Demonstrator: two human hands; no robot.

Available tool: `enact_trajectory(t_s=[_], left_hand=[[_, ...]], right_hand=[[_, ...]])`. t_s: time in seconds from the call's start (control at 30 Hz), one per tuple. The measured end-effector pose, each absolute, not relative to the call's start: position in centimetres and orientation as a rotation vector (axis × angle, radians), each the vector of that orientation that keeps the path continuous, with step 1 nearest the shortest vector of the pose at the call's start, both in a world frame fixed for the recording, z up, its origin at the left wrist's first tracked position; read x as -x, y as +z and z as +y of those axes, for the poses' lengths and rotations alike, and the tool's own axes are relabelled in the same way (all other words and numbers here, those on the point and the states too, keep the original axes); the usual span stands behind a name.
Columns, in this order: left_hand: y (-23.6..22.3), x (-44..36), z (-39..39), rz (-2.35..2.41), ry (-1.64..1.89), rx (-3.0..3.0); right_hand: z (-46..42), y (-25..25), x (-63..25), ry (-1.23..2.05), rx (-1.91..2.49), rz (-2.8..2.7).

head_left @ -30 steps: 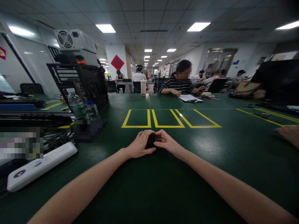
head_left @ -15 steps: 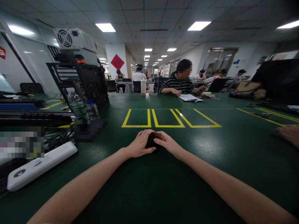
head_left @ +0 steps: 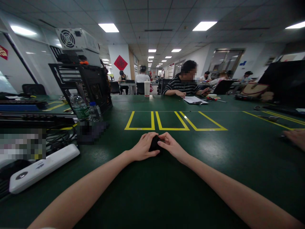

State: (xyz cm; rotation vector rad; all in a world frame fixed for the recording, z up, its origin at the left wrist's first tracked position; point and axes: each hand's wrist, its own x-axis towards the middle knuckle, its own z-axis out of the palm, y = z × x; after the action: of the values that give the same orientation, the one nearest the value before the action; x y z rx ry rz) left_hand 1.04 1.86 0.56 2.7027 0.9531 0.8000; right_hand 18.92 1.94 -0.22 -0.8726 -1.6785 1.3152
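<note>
A small, dark, rounded black object (head_left: 154, 143) sits between my two hands on the green table (head_left: 152, 190); its exact kind is hard to make out. My left hand (head_left: 145, 147) wraps round its left side, fingers over the far top and thumb along the near edge. At its right side, my right hand (head_left: 172, 146) is closed, with thumb and fingertips against the object. Parts of the object are covered by the fingers of both hands.
Yellow tape outlines (head_left: 172, 129) lie beyond my hands. To the left are a white power strip (head_left: 45, 168), cables, water bottles (head_left: 79, 106) and a black computer case (head_left: 92, 86). Across sits a person in a striped top (head_left: 177, 84) by a clipboard (head_left: 195, 100). Another person's hand (head_left: 295, 136) is at right.
My right fingers have bent slightly more at the black object. My left hand and the object stay nearly in place; the whole view has shifted very slightly.
</note>
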Motion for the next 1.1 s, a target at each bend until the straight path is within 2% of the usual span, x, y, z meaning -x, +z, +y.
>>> enact_trajectory(t_s=[0.17, 0.3, 0.73, 0.93, 1.1], left_hand=[[0.66, -1.05, 1.8, 0.952, 0.794, -2.707], [0.56, -1.04, 1.83, 0.942, 0.801, -2.707], [0.43, -1.07, 1.96, 0.945, 0.813, -2.704], [0.43, -1.01, 1.93, 0.936, 0.814, -2.702], [0.61, -1.01, 1.85, 0.941, 0.803, -2.697]], right_hand=[[2.01, -0.15, -19.1, 1.342, 0.922, -1.691], [1.77, 0.18, -19.04, 1.431, 0.803, -1.687], [2.09, -0.25, -19.2, 1.349, 0.94, -1.68], [1.76, 0.25, -19.21, 1.451, 0.795, -1.687], [1.61, 0.24, -19.07, 1.365, 0.835, -1.663]])
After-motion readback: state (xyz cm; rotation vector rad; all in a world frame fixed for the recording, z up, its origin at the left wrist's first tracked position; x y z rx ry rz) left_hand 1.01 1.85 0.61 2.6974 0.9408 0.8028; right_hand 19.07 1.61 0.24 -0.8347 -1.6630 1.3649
